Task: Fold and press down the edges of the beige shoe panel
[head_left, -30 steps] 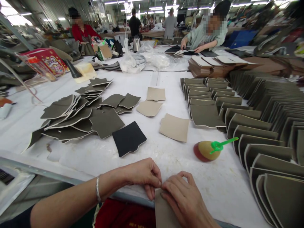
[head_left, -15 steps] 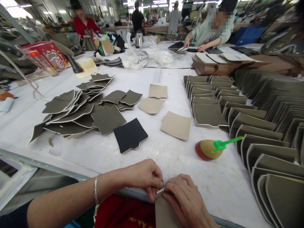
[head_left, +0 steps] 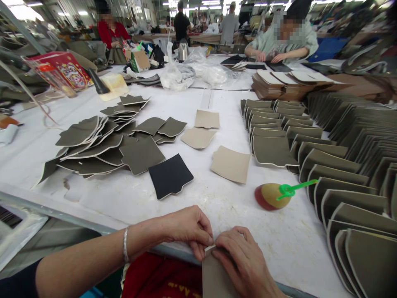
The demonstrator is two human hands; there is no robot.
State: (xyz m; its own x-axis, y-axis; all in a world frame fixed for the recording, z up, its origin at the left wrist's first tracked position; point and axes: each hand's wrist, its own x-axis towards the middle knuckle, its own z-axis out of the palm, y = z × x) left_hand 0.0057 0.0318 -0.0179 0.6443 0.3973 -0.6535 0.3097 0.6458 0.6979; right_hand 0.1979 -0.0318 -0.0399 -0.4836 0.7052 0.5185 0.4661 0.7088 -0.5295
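At the table's near edge, a grey-brown padded panel [head_left: 214,276] with a pale edge is held between my two hands. My left hand [head_left: 195,231], a bracelet on its wrist, pinches the panel's upper left corner with closed fingers. My right hand [head_left: 240,258] presses over the panel's top edge, fingers bent around it and thumb side hidden. Beyond them lie a dark navy panel [head_left: 170,176] and a beige panel [head_left: 231,164], both flat. A bottle with amber liquid and a green nozzle [head_left: 273,196] rests on its side to the right.
Loose olive panels [head_left: 142,155] are heaped on the left of the white table [head_left: 223,207]. Rows of overlapping olive panels [head_left: 350,203] fill the right side. Clear plastic bags [head_left: 176,76] and a stack of brown pieces [head_left: 268,85] lie farther back. A co-worker [head_left: 282,41] works across the table.
My hands keep almost the same grip at the panel's corner, with only slight movement. Across the table, the co-worker's hands have shifted to the right and drawn back.
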